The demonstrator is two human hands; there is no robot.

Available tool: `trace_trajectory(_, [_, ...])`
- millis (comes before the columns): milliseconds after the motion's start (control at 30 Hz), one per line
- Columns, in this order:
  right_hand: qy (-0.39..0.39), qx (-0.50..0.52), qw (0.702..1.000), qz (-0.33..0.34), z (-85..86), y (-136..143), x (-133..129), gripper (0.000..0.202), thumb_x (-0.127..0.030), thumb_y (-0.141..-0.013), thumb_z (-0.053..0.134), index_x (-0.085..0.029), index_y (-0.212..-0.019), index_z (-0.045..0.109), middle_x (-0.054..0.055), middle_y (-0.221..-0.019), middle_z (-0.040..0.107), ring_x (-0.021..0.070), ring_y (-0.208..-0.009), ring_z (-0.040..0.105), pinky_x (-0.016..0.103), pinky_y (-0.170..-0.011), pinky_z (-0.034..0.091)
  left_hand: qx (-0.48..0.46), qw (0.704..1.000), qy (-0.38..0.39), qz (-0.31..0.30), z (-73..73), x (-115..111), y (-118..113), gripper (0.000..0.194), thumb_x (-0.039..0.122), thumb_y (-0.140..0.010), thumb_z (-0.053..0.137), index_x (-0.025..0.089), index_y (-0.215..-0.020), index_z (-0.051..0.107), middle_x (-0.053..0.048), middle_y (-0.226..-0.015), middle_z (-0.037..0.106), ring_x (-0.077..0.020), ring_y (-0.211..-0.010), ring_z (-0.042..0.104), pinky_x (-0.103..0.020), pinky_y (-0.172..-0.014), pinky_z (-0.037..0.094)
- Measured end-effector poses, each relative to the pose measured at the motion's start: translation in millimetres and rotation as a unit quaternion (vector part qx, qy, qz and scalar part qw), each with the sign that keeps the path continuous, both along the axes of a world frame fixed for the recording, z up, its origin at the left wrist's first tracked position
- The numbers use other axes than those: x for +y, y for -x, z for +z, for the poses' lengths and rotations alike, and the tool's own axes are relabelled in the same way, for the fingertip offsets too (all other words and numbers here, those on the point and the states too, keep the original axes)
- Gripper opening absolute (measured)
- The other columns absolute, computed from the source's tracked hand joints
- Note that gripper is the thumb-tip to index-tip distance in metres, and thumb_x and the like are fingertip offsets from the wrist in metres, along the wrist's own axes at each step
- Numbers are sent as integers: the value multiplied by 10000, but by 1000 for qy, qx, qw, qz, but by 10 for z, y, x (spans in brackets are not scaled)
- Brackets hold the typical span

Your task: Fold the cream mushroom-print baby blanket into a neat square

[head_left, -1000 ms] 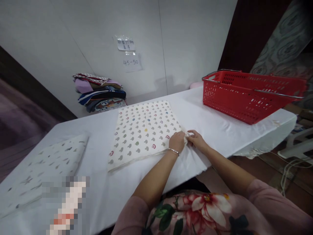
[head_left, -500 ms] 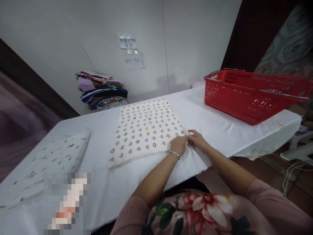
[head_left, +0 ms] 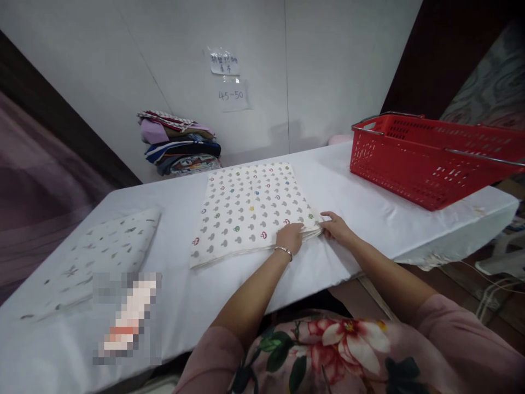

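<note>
A folded white cloth with a mushroom print (head_left: pixel 250 208) lies flat on the white-covered table (head_left: pixel 328 175). My left hand (head_left: pixel 289 237), with a bracelet at the wrist, grips the cloth's near edge, thumb beneath and fingers on top. At the near right corner, my right hand (head_left: pixel 336 227) pinches the layered edge between thumb and fingers. Several layers show along that edge between the two hands.
Another folded patterned cloth (head_left: pixel 106 254) lies at the left, beside a pixelated object (head_left: pixel 130 314). Behind the table's far edge stands a pile of folded fabrics (head_left: pixel 182 143). A red basket (head_left: pixel 426 164) sits at the right rear. Paper signs (head_left: pixel 232 95) hang on the wall.
My left hand has slid left along the near edge, away from my right hand. The corner's layers now show between them. The whole view has shifted slightly.
</note>
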State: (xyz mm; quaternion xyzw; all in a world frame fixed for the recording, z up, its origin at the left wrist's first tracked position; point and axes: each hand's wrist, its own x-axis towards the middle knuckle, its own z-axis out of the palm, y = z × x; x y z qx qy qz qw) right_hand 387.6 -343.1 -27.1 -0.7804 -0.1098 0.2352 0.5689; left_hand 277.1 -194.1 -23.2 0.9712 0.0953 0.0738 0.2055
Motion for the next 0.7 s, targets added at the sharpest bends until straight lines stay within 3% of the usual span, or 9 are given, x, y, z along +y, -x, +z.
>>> trace_trajectory(133, [4,7,1000,3,10,-4,-7,497,-234,-674,585,-149,-1150,467,-77,-373,478,96,-310,409,174,-328,251,-47,998,36,-6,-8,34,43,288,137,-813,462,235,-1071,545,3,-1100,591,-137,-936,558,-260,-821,450])
trace_trajectory(233, [5,9,1000,1,22,2,-5,484,-210,-674,580,-149,-1141,469,-67,-406,503,87,-319,416,170,-328,249,-86,994,4,-62,-24,-2,59,221,95,-817,428,215,-946,560,-8,-1138,546,-124,-969,530,-239,-785,451])
trace_trajectory(367, [3,19,1000,3,43,7,0,459,-196,-679,570,-151,-1126,472,-60,-425,515,85,-324,419,169,-323,245,-84,988,-56,-112,-62,-55,44,231,61,-812,431,210,-866,600,-19,-1203,508,-151,-1036,492,-284,-848,433])
trace_trajectory(567, [9,12,1000,12,35,-5,3,431,-207,-680,564,-150,-1100,485,-55,-429,523,87,-328,423,168,-318,254,-82,988,-77,-108,-62,-82,11,183,267,-855,499,214,-988,612,-39,-1184,511,-184,-1023,492,-329,-869,426])
trace_trajectory(700, [6,0,1000,18,-4,-19,6,454,-218,-665,576,-154,-1105,484,-58,-450,532,83,-327,429,167,-321,263,-53,990,-91,-97,-41,-113,-12,160,239,-860,495,214,-934,634,-44,-1130,536,-188,-996,500,-329,-828,433])
